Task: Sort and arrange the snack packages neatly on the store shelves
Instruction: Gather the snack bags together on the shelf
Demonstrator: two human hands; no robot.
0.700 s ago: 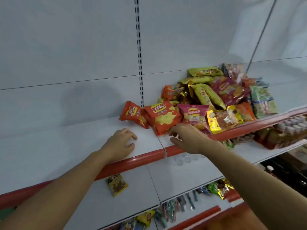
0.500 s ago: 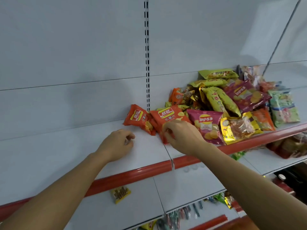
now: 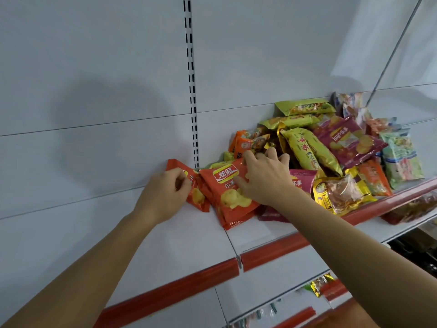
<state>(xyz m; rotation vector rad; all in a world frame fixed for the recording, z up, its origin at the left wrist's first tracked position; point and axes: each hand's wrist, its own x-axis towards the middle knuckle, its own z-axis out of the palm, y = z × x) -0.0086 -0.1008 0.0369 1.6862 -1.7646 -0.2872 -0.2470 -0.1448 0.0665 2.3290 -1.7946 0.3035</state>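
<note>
A heap of snack packages (image 3: 331, 147) lies on the right half of a white shelf (image 3: 71, 233) with a red front strip. Two orange chip bags sit at the heap's left edge. My left hand (image 3: 165, 195) pinches the smaller orange bag (image 3: 197, 197) at its top. My right hand (image 3: 262, 176) lies over the larger orange bag (image 3: 227, 197), thumb on its front and fingers curled over its top edge. A pink Lay's bag (image 3: 301, 181) is partly hidden under my right wrist.
The shelf's left half is bare white board. A slotted upright (image 3: 191, 91) runs down the back panel. Yellow-green bags (image 3: 307, 150), a purple Lay's bag (image 3: 347, 140) and a gold packet (image 3: 340, 195) fill the heap. Lower shelves (image 3: 272, 294) hold more small packets.
Both hands have moved up from the shelf's front onto the two orange bags. The left hand now pinches the smaller bag; the right hand has closed over the larger one.
</note>
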